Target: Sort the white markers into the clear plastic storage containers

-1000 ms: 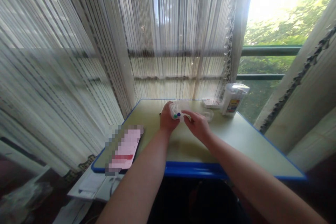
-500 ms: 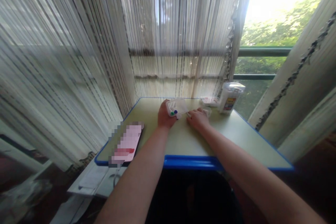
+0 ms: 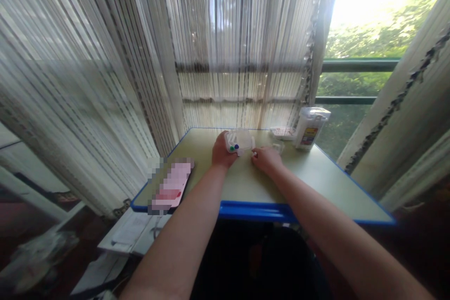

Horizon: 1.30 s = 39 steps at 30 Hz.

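My left hand [image 3: 221,153] is closed around a clear plastic bag [image 3: 242,140] that holds markers with green and blue caps, held just above the green table [image 3: 316,183]. My right hand [image 3: 267,159] rests on the table right of the bag, fingers curled in a pinch on a small white thing at the bag's edge; I cannot make out what it is.
A clear lidded container [image 3: 310,127] with a label stands at the table's far right, a flat tray [image 3: 282,132] beside it. A pink phone [image 3: 171,186] lies at the table's left front corner. Striped curtains hang behind and to the left. Papers [image 3: 130,234] lie below the table's left edge.
My right hand has come down from the bag's front to rest on the table by its right edge. The left hand keeps hold of the bag. The view shifted slightly.
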Tool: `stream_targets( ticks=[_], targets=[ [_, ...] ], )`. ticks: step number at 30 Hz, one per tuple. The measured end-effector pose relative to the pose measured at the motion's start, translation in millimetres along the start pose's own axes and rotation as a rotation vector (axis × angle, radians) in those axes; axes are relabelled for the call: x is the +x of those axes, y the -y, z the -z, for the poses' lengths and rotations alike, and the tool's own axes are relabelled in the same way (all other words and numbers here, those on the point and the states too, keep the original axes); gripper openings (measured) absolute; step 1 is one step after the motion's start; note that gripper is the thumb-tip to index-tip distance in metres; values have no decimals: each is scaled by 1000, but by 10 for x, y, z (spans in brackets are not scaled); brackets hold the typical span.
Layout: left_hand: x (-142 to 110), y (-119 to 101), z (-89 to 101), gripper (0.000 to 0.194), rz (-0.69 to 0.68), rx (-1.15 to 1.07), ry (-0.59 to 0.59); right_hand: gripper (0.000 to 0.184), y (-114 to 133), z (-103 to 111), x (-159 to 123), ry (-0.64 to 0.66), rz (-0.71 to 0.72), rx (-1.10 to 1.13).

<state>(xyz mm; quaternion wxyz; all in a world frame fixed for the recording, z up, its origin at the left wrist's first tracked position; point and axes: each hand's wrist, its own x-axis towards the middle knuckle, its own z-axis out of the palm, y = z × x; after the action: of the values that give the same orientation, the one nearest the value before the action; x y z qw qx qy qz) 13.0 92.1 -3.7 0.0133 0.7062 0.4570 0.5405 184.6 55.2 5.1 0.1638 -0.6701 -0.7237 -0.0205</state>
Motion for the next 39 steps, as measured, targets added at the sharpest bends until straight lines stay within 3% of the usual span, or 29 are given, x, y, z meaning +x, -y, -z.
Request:
stream_targets(
  ticks=[12, 18, 22, 24, 29, 31, 35, 39],
  targets=[
    [19, -54, 29, 59, 58, 61, -48, 37, 32, 33, -24, 24, 27, 34],
    [41, 95, -46, 72, 20, -55, -139, 29, 20, 2, -4, 59, 121, 40],
    [46, 167, -63, 71, -2, -66, -200, 30, 17, 15, -5, 8, 121, 70],
    [44, 168, -54, 69, -7, -68, -200, 30, 15, 48, -3, -98, 104, 114],
    [43, 121, -30, 64, -40, -102, -186, 28, -51, 181, -14, -623, 130, 297],
    [43, 104, -31, 63, -34, -117, -189, 27, -89, 228, -37, -776, 178, 346],
    [41, 88, -37, 60, -8, -130, -188, 25, -125, 303, -121, -957, 273, 394],
    [33, 85, -28, 53, 14, -71, -216, 21, -116, 366, -224, -1033, 309, 389]
  ],
)
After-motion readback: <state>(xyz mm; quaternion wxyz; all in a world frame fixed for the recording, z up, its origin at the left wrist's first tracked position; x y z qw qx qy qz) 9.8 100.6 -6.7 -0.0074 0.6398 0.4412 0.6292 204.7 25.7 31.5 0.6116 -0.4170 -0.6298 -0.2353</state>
